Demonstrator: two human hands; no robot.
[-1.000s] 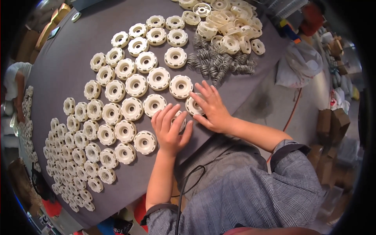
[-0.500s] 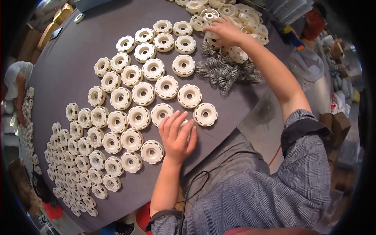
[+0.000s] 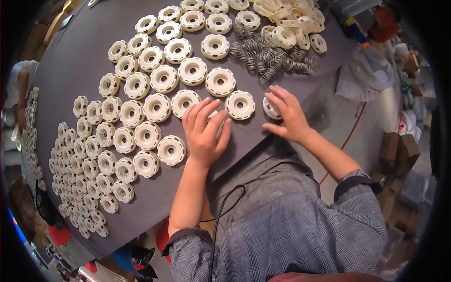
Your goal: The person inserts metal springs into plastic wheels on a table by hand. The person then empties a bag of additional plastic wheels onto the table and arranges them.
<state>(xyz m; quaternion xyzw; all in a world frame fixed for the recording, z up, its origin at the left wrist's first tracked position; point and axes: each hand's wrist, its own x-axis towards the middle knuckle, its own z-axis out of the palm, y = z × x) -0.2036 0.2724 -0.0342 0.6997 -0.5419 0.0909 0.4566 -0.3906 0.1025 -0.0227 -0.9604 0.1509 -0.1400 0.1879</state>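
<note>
Rows of cream-white plastic wheel-shaped parts [image 3: 192,71], with notched rims and a hole in the middle, lie flat on a grey table [image 3: 141,202]. My left hand [image 3: 205,131] lies over one such part [image 3: 213,114], its fingers curled across it and hiding most of it. At the table's near edge my right hand [image 3: 290,117] grips a white round part [image 3: 271,108] between thumb and fingers. Just left of that hand sits another wheel [image 3: 240,105], untouched. Beyond the right hand is a heap of grey metal coil springs [image 3: 270,58].
Behind the springs a pile of loose cream plastic rings [image 3: 286,21] spreads out. A clear plastic bag [image 3: 364,73] hangs to the right of the table. Several smaller-looking wheels with springs [image 3: 80,164] fill the left side. Another person's arm [image 3: 22,98] is at far left.
My right hand has come back from the ring pile to the near edge with a white round part. My left hand keeps its place over its wheel. The whole view has shifted.
</note>
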